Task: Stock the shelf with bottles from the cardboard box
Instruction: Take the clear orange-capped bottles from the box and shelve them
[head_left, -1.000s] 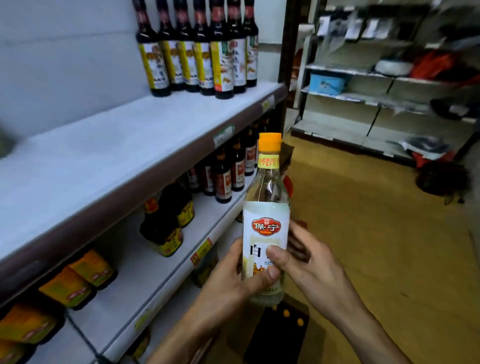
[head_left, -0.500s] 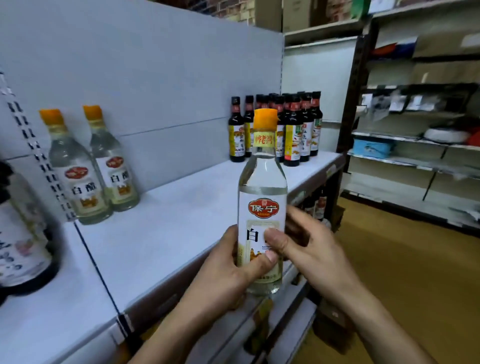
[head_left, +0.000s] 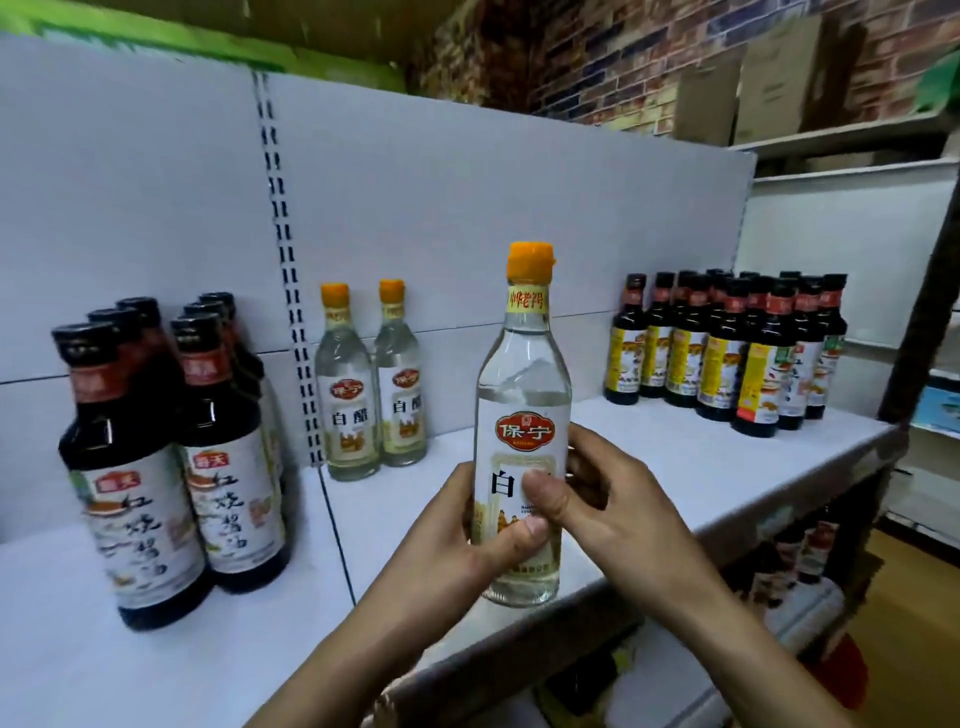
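Observation:
A clear vinegar bottle with an orange cap and a white label stands upright in front of the white shelf. My left hand grips its lower body from the left, thumb across the label. My right hand holds it from the right, thumb pressed on the label. Two matching clear bottles stand at the back of the shelf against the rear panel. The cardboard box is out of view.
Large dark sauce bottles stand at the left on the neighbouring shelf board. A group of several dark bottles with yellow labels fills the right end. Bare shelf surface lies between the clear bottles and that group. Lower shelves show at bottom right.
My view has swung up and left from the lower shelves to the top shelf. Both hands have kept their grip on the clear bottle, which now sits level with that shelf.

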